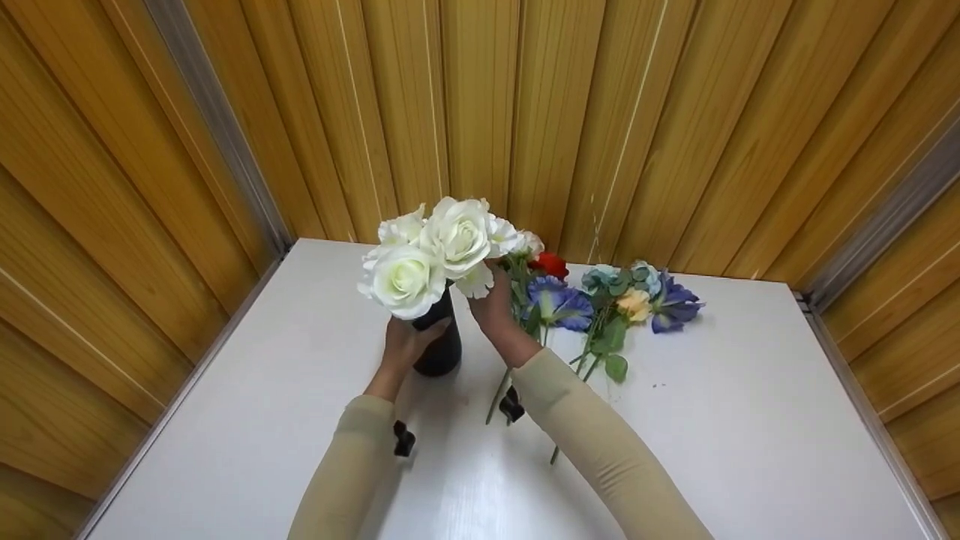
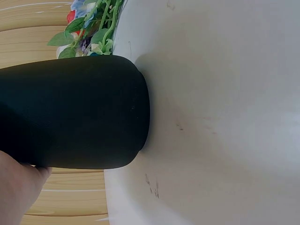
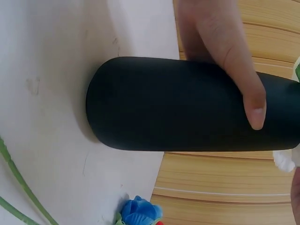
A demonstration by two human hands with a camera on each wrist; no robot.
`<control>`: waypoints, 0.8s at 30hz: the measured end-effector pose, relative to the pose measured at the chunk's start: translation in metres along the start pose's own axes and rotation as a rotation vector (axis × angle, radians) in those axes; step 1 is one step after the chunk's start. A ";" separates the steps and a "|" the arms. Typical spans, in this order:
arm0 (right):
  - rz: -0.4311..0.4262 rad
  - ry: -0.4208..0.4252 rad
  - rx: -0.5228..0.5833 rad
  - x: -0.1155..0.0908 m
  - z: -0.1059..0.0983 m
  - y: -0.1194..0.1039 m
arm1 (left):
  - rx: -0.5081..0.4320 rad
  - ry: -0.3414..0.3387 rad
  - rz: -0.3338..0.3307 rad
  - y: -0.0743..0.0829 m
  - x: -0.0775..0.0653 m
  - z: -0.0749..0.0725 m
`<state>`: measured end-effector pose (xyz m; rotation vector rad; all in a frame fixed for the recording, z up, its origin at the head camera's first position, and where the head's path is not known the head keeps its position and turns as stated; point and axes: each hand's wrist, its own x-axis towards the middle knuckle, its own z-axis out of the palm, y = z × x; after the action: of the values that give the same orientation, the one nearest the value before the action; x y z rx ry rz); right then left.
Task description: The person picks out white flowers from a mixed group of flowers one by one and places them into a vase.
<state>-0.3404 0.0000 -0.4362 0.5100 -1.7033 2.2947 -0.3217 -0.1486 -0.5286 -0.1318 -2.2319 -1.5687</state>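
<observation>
A black vase (image 1: 439, 352) stands upright on the white table, its base also in both wrist views. My left hand (image 1: 409, 341) grips its side, with the thumb (image 3: 253, 103) lying across the front in the right wrist view. White roses (image 1: 409, 281) and smaller white blossoms bunch over the vase mouth and hide it. At the right side of this bunch is my right hand (image 1: 499, 315), its fingers reaching up behind the petals. I cannot tell whether those fingers pinch a flower. Just a sliver of that hand shows at the right wrist view's edge.
Right of the vase, more artificial flowers lie on the table (image 1: 720, 420): purple blooms (image 1: 559, 302), a red flower (image 1: 551, 265), a peach flower (image 1: 635, 305) and light blue ones. Their green stems (image 3: 21, 180) point towards me. Wood-panelled walls (image 1: 555, 112) enclose the back and sides.
</observation>
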 end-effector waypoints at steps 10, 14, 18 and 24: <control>-0.268 0.016 -0.508 0.002 -0.004 0.003 | 0.022 -0.017 -0.016 0.000 0.001 0.000; -0.286 -0.014 -0.613 0.004 -0.005 0.007 | 0.043 -0.008 -0.002 -0.002 0.001 0.000; -0.258 -0.025 -0.624 0.005 -0.004 0.011 | 0.041 -0.002 0.017 -0.003 0.001 -0.001; -0.177 -0.041 -0.563 0.005 -0.001 0.015 | 0.016 -0.004 0.036 -0.004 0.001 0.000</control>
<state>-0.3509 -0.0038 -0.4469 0.5545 -2.1091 1.5922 -0.3236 -0.1504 -0.5316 -0.1699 -2.2323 -1.5327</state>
